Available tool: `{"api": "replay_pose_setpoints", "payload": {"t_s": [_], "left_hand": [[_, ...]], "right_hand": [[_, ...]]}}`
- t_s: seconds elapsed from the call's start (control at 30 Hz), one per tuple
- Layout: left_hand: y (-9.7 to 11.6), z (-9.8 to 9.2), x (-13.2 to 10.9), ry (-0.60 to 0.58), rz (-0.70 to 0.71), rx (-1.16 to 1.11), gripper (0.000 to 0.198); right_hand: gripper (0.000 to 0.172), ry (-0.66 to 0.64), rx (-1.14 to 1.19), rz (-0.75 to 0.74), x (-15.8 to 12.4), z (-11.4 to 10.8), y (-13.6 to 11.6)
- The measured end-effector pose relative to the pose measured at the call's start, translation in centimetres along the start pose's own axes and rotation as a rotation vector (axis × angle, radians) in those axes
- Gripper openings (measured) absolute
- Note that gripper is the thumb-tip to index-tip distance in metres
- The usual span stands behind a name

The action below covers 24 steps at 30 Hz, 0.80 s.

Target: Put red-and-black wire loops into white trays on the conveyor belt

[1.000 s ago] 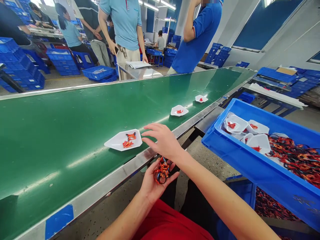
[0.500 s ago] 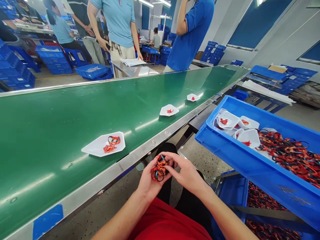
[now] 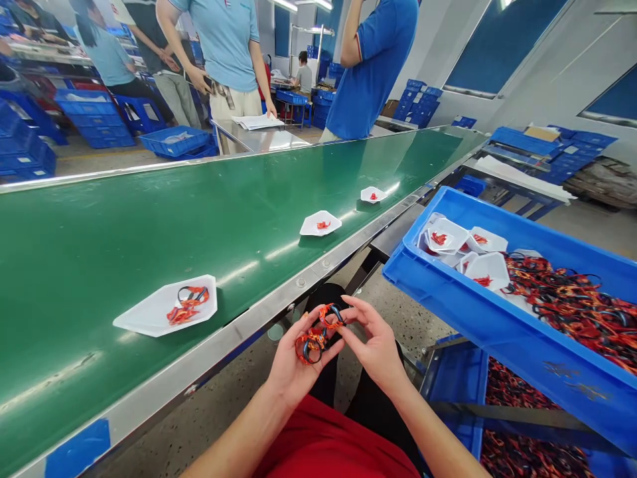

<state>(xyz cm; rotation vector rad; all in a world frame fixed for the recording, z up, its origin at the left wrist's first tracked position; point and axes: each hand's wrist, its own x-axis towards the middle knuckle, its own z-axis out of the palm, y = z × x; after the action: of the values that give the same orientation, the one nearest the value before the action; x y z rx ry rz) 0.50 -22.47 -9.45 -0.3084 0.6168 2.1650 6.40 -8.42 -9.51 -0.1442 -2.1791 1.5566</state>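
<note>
On the green conveyor [image 3: 99, 232], white trays [image 3: 164, 305]

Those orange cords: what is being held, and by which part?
A small bundle of orange-and-black cords lies cradled in the left hand, while the right hand pinches its upper loop with the fingertips.

three belt trays [image 3: 321, 224], about five crated trays [image 3: 490, 271]

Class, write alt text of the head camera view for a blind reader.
The left hand and right hand handle a bundle of orange-and-black cords beside a green conveyor belt carrying white trays. A blue crate of trays and cords sits to the right.
</note>
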Motion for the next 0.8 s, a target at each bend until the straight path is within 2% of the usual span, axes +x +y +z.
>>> {"api": "replay_pose_setpoints", "payload": {"t_s": [0.1, 0.17, 0.3, 0.4, 0.5, 0.8], "left_hand": [[0.0, 0.0, 0.0, -0.001, 0.000, 0.004, 0.029], [-0.1, -0.1, 0.1, -0.005, 0.001, -0.001, 0.028], [-0.2, -0.3, 0.2, -0.020, -0.010, -0.008, 0.030], [-0.2, -0.3, 0.2, -0.006, -0.014, 0.000, 0.032], [-0.1, -0.4, 0.3, 0.003, -0.020, 0.006, 0.032], [0.0, -0.3, 0.4, 0.000, -0.010, -0.020, 0.031]], "right_hand": [[0.044, 0.024, 0.090, 0.032, 0.0, 0.3, 0.2], [0.041, 0.025, 0.232, 0.085, 0.0, 0.5, 0.1], [0.038, 0.111, 0.801, 0.399, 0.1, 0.7, -0.2], [0.024, 0.211, 1.132, 0.606, 0.3, 0.7, -0.6], [0.014, 0.244, 1.236, 0.637, 0.6, 0.8, -1.3], [0.009, 0.127, 1.312, 0.633, 0.8, 1.0, -1.8]]}}
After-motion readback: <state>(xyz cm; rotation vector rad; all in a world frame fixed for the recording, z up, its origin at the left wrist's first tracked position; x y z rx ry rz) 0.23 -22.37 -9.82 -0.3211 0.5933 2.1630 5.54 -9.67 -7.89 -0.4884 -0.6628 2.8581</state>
